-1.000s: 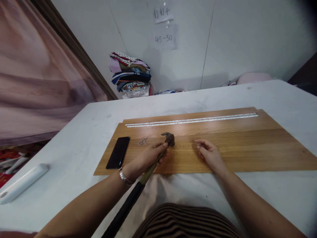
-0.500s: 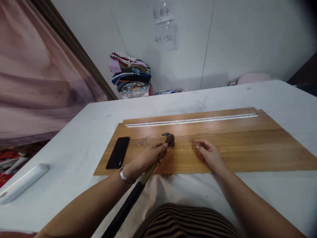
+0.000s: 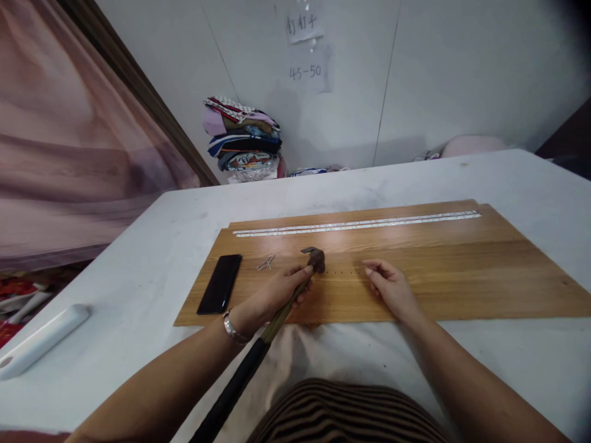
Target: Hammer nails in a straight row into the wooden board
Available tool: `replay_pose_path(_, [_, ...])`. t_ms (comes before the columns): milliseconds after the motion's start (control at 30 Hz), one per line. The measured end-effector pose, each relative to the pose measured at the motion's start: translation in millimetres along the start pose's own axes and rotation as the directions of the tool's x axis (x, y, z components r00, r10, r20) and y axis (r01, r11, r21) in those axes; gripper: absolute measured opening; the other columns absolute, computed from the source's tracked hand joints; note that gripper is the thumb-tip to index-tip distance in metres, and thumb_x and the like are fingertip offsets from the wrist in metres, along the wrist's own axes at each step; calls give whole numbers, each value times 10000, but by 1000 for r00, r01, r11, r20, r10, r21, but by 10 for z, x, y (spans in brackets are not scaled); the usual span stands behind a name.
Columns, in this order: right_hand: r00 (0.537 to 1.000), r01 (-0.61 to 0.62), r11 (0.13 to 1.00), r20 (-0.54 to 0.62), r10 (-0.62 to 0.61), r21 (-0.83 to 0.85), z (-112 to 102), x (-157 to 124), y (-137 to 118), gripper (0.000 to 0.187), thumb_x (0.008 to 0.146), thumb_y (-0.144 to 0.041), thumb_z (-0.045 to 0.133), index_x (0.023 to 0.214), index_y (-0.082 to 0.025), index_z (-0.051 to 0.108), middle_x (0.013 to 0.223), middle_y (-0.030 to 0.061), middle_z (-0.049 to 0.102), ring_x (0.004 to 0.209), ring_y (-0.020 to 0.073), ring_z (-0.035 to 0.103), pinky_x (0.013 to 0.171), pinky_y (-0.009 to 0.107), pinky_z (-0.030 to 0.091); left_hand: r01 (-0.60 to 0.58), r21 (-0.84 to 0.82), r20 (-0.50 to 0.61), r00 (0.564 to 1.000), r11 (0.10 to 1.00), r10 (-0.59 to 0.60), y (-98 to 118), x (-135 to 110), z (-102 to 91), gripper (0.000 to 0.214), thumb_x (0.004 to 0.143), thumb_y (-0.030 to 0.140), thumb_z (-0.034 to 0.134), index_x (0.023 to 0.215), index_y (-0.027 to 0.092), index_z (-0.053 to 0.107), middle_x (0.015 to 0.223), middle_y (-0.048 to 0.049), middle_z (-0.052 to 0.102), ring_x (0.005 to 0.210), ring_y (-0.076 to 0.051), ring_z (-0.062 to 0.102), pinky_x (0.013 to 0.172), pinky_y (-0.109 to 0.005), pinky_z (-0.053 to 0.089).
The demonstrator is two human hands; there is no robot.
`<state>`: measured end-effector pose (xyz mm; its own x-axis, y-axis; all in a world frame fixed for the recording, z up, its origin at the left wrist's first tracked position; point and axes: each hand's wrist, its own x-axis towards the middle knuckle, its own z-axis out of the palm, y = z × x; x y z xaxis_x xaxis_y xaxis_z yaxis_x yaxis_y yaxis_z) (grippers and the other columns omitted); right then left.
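Observation:
My left hand (image 3: 287, 287) is closed around a claw hammer (image 3: 281, 315), gripping it just below its rusty head. The head hovers over or rests on a wooden board (image 3: 462, 271); I cannot tell which. From beside the head, a row of small dark dots (image 3: 341, 272), perhaps nail heads or holes, runs rightward along the board. At the right end of that row is my right hand (image 3: 391, 288), its index finger stretched out and apart from the thumb, with nothing visible between them. A small pile of nails (image 3: 266, 263) lies left of the hammer head.
A black phone (image 3: 220, 284) lies on the board's left end. Two pale marked strips (image 3: 355, 225) run along its far side. The board lies on a white table (image 3: 138, 246), with a white elongated object (image 3: 44, 341) at left. Folded clothes (image 3: 244, 135) are stacked by the wall.

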<state>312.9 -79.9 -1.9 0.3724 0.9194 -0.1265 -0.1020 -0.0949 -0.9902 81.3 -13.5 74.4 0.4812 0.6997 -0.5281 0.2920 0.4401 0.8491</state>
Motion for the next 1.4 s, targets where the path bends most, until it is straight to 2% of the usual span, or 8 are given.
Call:
replay_pose_path(133, [1000, -15, 1000, 2, 15, 5, -3, 1, 13, 347, 669, -422, 673, 901, -164, 667, 481, -71, 456, 412, 85, 350, 403, 211, 255, -6, 2, -3, 1000, 1000, 6, 7, 3, -13, 355, 843, 507, 561, 873, 155, 527, 734, 10, 540, 453, -32, 416, 383, -171, 279])
replay_pose_path(267, [999, 32, 999, -26, -31, 23, -12, 26, 66, 324, 633, -378, 694, 885, -175, 686, 656, -16, 567, 446, 78, 379, 418, 217, 275, -13, -2, 2, 1000, 1000, 13, -9, 26, -29, 369, 830, 522, 574, 861, 157, 527, 742, 4, 546, 444, -31, 418, 376, -173, 279])
replay_pose_path(367, [998, 60, 998, -37, -60, 7, -25, 48, 116, 299, 631, -338, 676, 882, -177, 699, 719, 1, 583, 464, 75, 385, 423, 214, 288, -7, 1, -3, 1000, 1000, 7, -22, 30, -23, 370, 826, 523, 576, 866, 159, 524, 740, 15, 530, 449, -30, 419, 380, -167, 289])
replay_pose_path(533, [996, 80, 997, -24, -81, -14, -37, 52, 137, 281, 640, -306, 654, 887, -182, 703, 702, -1, 584, 477, 79, 381, 423, 205, 290, -4, 19, 5, 1000, 1000, 4, -8, 9, -1, 358, 830, 513, 568, 868, 161, 515, 738, 17, 527, 456, -31, 417, 386, -164, 286])
replay_pose_path(1100, [1000, 17, 1000, 4, -17, 3, -16, 17, 33, 303, 592, -271, 604, 870, -181, 686, 650, -29, 557, 455, 78, 376, 421, 218, 279, 0, -11, 6, 1000, 1000, 0, 0, 14, 5, 353, 829, 508, 577, 878, 165, 509, 721, 30, 523, 442, -23, 404, 381, -157, 283])
replay_pose_path(1400, [1000, 7, 999, 11, -7, 40, -10, 0, -1, 309, 576, -244, 594, 865, -180, 684, 638, -36, 542, 455, 77, 383, 425, 214, 289, -13, -8, 12, 1000, 1000, 13, 3, 21, -28, 377, 826, 525, 571, 883, 156, 519, 741, 7, 540, 447, -31, 410, 367, -162, 269])
